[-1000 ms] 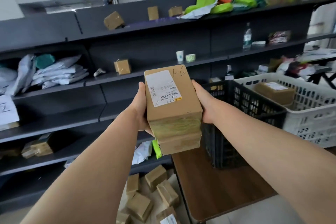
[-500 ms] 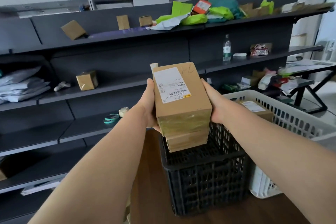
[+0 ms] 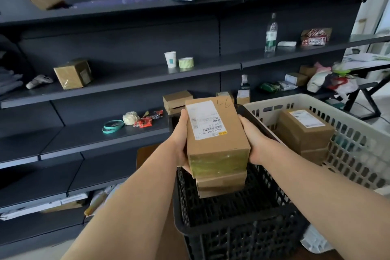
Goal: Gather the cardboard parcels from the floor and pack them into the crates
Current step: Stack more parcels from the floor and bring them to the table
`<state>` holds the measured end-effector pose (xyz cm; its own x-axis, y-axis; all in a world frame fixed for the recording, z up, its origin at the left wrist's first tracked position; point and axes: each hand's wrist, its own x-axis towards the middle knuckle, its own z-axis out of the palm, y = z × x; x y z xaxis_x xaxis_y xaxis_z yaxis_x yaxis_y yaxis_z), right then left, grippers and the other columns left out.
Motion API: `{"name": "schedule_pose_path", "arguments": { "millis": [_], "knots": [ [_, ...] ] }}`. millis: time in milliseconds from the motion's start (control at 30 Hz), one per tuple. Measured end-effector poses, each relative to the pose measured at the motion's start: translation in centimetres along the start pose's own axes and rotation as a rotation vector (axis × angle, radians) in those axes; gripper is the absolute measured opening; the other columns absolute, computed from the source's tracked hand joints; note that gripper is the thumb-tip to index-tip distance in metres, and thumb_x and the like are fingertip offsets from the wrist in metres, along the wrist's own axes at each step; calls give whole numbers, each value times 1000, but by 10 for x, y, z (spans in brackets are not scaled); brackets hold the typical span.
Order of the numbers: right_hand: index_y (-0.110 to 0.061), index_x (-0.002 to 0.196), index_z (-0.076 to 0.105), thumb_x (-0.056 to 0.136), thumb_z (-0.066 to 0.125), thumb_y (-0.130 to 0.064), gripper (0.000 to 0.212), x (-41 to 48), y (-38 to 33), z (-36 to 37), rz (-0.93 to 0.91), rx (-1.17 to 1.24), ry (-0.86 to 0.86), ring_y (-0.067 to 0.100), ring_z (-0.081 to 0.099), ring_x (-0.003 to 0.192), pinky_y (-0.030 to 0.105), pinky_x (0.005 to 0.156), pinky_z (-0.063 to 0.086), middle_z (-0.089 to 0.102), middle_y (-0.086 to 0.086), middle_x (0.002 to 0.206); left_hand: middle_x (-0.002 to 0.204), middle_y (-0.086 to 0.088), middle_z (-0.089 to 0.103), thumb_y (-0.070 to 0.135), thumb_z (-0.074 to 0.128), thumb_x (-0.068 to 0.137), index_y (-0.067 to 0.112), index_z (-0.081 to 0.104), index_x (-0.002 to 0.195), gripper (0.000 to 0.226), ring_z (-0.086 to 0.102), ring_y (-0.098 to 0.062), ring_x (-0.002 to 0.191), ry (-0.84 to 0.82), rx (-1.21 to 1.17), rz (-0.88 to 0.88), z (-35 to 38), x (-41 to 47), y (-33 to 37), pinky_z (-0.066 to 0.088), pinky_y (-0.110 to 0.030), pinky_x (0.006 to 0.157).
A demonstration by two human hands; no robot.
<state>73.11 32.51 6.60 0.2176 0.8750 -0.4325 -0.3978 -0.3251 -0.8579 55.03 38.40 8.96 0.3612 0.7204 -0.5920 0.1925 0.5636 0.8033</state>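
Whereas a second ago the stack was held up in front of the shelves with the black crate off to the right, it now hangs directly over that crate's open mouth, and lower.

Far left, the shelves (image 3: 84,133) carry a taped box (image 3: 72,74) and small clutter, none of it part of this step. The left hand (image 3: 180,137) grips the stack's left side, thumb up along the top edge, fingers underneath and out of sight. The stack (image 3: 215,131) is two parcels, a labelled one on top and a lower parcel (image 3: 220,186) beneath. From here its bottom sits just below the rim line, though I cannot tell whether it touches the crate floor. The right hand (image 3: 254,141) clamps the opposite side the same way, palm on the cardboard. Below them the black crate (image 3: 232,226) shows nothing else inside that I can see. Just beside it on the right, the white crate (image 3: 356,150) already holds two stacked parcels (image 3: 304,131).

I judge the carry finished. What remains is to lower the stack to the floor of the black crate and release both sides together, so the lower parcel does not slip out. No floor parcels show in this view, so how many remain cannot be told.
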Motion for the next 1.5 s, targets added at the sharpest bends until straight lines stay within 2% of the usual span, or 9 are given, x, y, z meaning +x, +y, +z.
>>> {"name": "schedule_pose_path", "arguments": {
  "millis": [200, 300, 433, 533, 633, 767, 967, 1100, 1500],
  "knots": [
    [-23, 92, 77, 87, 51, -64, 49, 68, 0, -1, 81, -23, -22, 28, 71, 83, 38, 77, 53, 76, 7, 95, 106, -15, 75, 97, 39, 63, 22, 69, 113, 95, 66, -41, 104, 56, -50, -56, -11, 61, 12, 44, -65, 95],
    [-22, 105, 75, 83, 53, -70, 57, 103, -6, 3, 142, -46, -36, 32, 69, 98, 45, 91, 52, 74, 10, 107, 120, -10, 70, 68, 53, 86, 20, 62, 123, 61, 63, -35, 109, 201, -10, 46, -10, 81, 28, 46, -56, 97],
    [-23, 146, 41, 90, 43, -68, 72, 138, 3, 6, 228, -165, -7, 29, 39, 137, 40, 105, 37, 36, 5, 154, 143, -5, 52, 17, 55, 95, 21, 44, 146, 52, 54, -25, 124, 594, 561, 358, 0, 101, 35, 46, -31, 96],
    [-24, 138, 50, 97, 43, -55, 52, 149, 7, 12, 181, -191, -83, 21, 47, 127, 34, 85, 44, 44, 1, 149, 139, -5, 57, 10, 49, 97, 19, 59, 136, 40, 57, -22, 121, 400, 893, 245, 7, 118, 20, 49, -30, 100],
    [-25, 136, 52, 95, 49, -53, 50, 158, 11, 11, 187, -231, -82, 21, 50, 123, 38, 93, 44, 53, -3, 138, 135, -8, 60, 8, 44, 99, 12, 66, 127, 37, 54, -26, 125, 370, 1124, 155, 16, 127, 10, 44, -34, 106],
    [-17, 139, 49, 100, 46, -43, 46, 157, 4, 10, 98, -320, -24, 25, 45, 128, 38, 100, 36, 53, 1, 134, 136, -10, 58, 0, 43, 97, 11, 63, 129, 39, 55, -26, 125, 514, 806, 214, 20, 127, 13, 45, -27, 97],
    [-25, 118, 63, 97, 48, -22, 26, 154, 3, 38, -249, -448, 57, 20, 62, 98, 38, 85, 55, 65, -1, 118, 130, -4, 62, -6, 41, 91, 18, 65, 127, 49, 59, -23, 115, 750, 551, 346, 13, 92, 19, 49, -27, 84],
    [-27, 101, 66, 95, 45, -5, 30, 126, 5, 83, -412, -520, -68, 14, 61, 97, 24, 74, 47, 67, -6, 103, 123, -1, 65, -3, 42, 89, 21, 67, 121, 47, 60, -23, 112, 869, 495, 352, -17, 51, 12, 51, -35, 97],
    [-31, 76, 64, 86, 43, 0, 39, -27, 113, 251, -539, -793, -531, 15, 65, 93, 30, 82, 52, 70, -11, 85, 115, -4, 68, 0, 42, 92, 19, 69, 115, 41, 62, -19, 96, 1167, 253, 269, -172, -127, -118, 48, -27, 73]
  ]
}}
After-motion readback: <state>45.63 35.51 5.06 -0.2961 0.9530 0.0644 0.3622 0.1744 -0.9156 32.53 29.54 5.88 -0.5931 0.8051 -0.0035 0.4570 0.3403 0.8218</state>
